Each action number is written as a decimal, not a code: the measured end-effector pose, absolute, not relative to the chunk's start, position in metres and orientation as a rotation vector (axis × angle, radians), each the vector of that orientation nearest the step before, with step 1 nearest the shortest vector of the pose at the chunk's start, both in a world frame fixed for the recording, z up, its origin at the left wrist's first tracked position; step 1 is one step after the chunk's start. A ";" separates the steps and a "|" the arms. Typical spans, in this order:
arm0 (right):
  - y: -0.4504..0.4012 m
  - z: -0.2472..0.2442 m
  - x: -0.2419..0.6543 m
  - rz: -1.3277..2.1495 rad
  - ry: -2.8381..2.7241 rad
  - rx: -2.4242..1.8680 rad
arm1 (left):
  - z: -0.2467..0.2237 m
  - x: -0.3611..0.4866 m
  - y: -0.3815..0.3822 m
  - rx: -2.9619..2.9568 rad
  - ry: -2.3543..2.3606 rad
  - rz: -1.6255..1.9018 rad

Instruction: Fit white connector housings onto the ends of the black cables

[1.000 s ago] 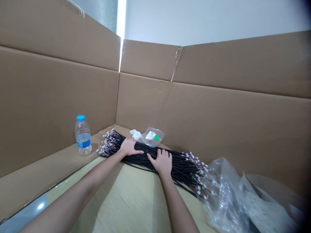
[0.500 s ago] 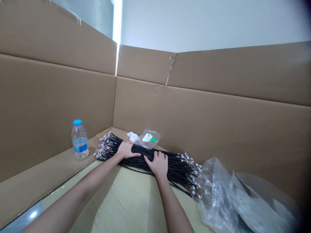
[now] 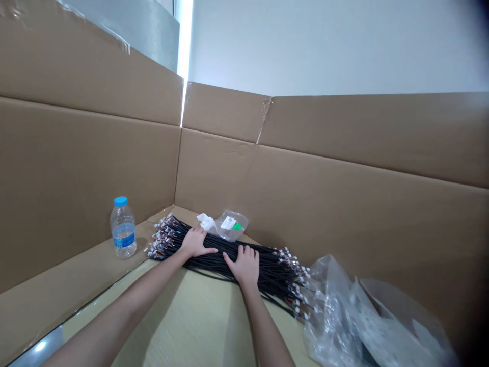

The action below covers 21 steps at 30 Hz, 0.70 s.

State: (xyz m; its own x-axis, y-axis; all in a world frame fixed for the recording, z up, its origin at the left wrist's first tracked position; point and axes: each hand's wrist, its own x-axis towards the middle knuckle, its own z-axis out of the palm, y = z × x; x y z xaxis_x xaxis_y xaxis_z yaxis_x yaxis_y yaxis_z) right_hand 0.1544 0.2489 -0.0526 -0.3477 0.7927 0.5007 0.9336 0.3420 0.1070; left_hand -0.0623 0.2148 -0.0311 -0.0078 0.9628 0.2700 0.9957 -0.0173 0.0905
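A thick bundle of black cables (image 3: 217, 253) with small white connectors at both ends lies across the table (image 3: 191, 316). My left hand (image 3: 195, 242) rests on the bundle left of its middle, thumb stretched to the right. Flat on the cables to its right is my right hand (image 3: 245, 265), its fingers apart and pointing away from me. Both palms press on top of the bundle, and neither hand's fingers close round it. A few cables stick out loosely along the near side.
A water bottle with a blue cap (image 3: 124, 232) stands at the left. Behind the bundle lie a white tissue (image 3: 206, 222) and a small labelled plastic bag (image 3: 232, 225). Large clear plastic bags (image 3: 336, 311) lie at the right. Cardboard walls (image 3: 344, 204) rise behind.
The camera view has shifted slightly, so the scene sits a little lower and further left. Both hands stay in nearly the same places on the cables.
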 end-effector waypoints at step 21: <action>0.244 -0.053 0.157 -0.526 -2.258 -1.488 | -0.038 -0.062 0.210 -2.105 -2.081 -0.457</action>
State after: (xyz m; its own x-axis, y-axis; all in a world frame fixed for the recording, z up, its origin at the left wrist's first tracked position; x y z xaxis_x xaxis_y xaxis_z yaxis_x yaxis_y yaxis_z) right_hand 0.1567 0.2443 -0.0525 -0.3643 0.7809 0.5075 0.9248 0.3677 0.0981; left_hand -0.0623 0.2100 -0.0384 -0.0069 0.9491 0.3148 0.9937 -0.0288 0.1086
